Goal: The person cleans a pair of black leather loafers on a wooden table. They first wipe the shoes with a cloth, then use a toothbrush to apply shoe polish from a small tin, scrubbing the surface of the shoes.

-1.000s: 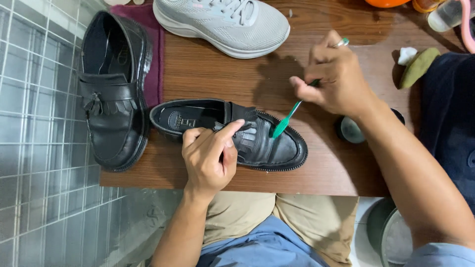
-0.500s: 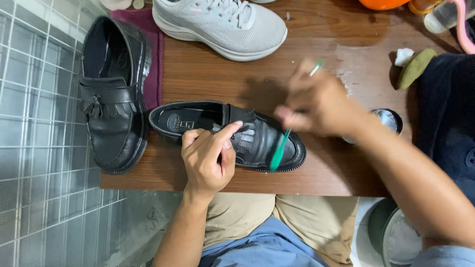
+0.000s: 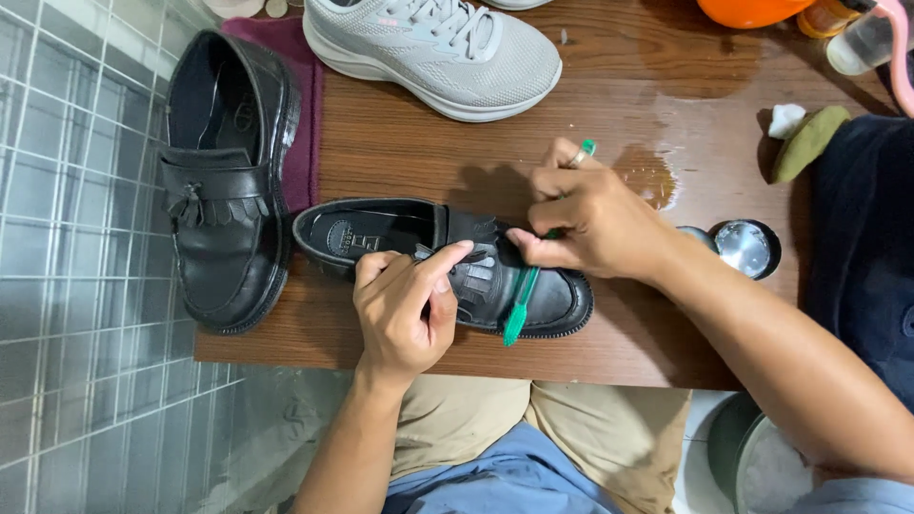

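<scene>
A black loafer point(image 3: 381, 233) lies on its side on the brown wooden table point(image 3: 400, 152), toe to the right. My left hand point(image 3: 405, 309) presses on its near side, fingers on the tassel flap. My right hand point(image 3: 590, 224) grips a green toothbrush point(image 3: 519, 305), whose head rests on the loafer's toe near the sole edge. The brush handle tip sticks out above my fingers.
A second black loafer point(image 3: 228, 181) stands at the table's left edge, partly on a maroon cloth point(image 3: 305, 114). A grey sneaker point(image 3: 438, 52) sits at the back. An open round tin point(image 3: 747, 249) and its lid are to the right. Grey tiled floor lies left.
My right hand has moved left from the tin side onto the loafer, bringing the toothbrush down over the toe. The left hand has stayed on the shoe.
</scene>
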